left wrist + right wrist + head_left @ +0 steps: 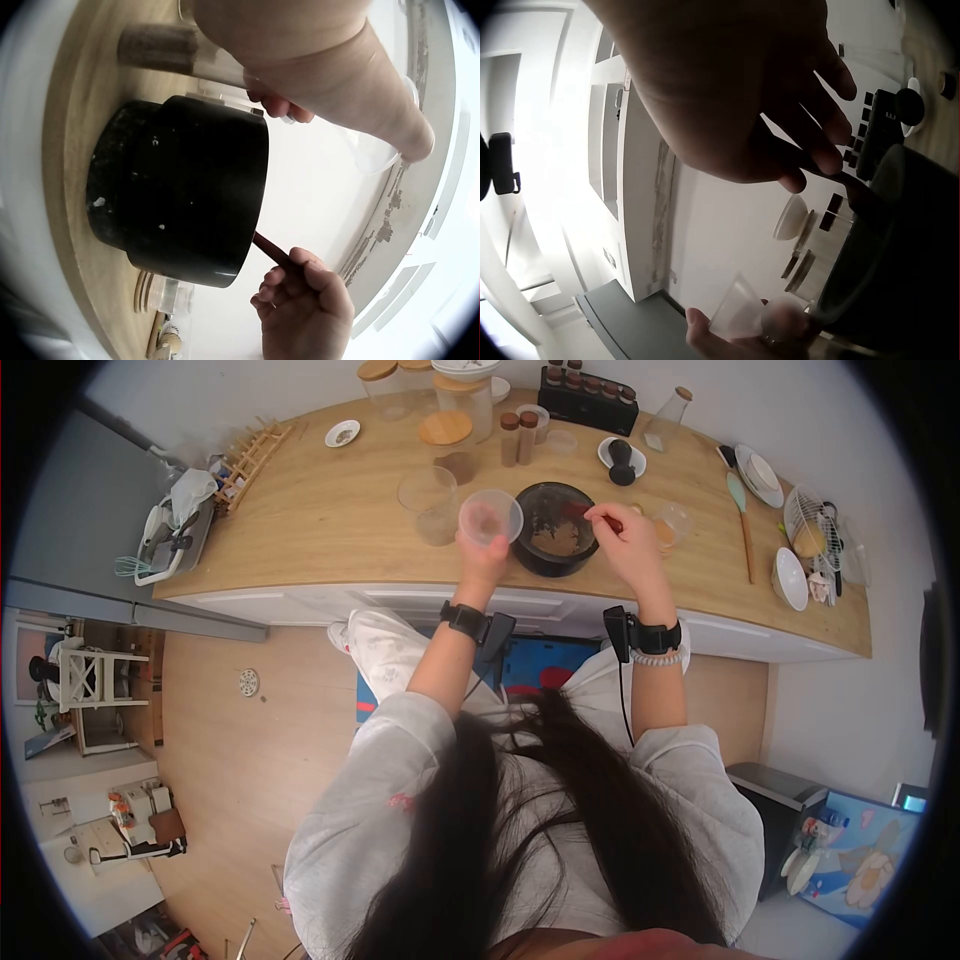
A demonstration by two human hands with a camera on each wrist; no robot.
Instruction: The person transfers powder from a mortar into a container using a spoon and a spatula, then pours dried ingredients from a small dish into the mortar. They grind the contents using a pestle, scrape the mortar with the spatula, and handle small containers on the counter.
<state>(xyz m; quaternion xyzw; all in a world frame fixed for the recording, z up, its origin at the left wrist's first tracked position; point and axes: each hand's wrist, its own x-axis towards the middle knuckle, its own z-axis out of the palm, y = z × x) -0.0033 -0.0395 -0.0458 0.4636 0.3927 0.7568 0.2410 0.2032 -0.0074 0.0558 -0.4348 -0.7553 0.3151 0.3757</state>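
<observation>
My left hand (484,563) holds a translucent plastic cup (491,518) beside the left rim of a black mortar (548,568). The cup is tilted in the right wrist view. Brown powder (553,540) lies in the mortar, with darker bits around it. From the mortar's right side, my right hand (632,548) pinches the handle of a reddish-brown spoon (274,252). The spoon's far end reaches over the rim into the mortar. A larger clear container (428,495) stands left of the cup.
Behind the mortar are two brown-capped jars (518,440), a wooden-lidded jar (447,430) and a black spice rack (587,400). A black pestle (621,463) rests on a white dish. Rightward lie a glass jar (672,525), a spatula (745,530) and a white bowl (789,579).
</observation>
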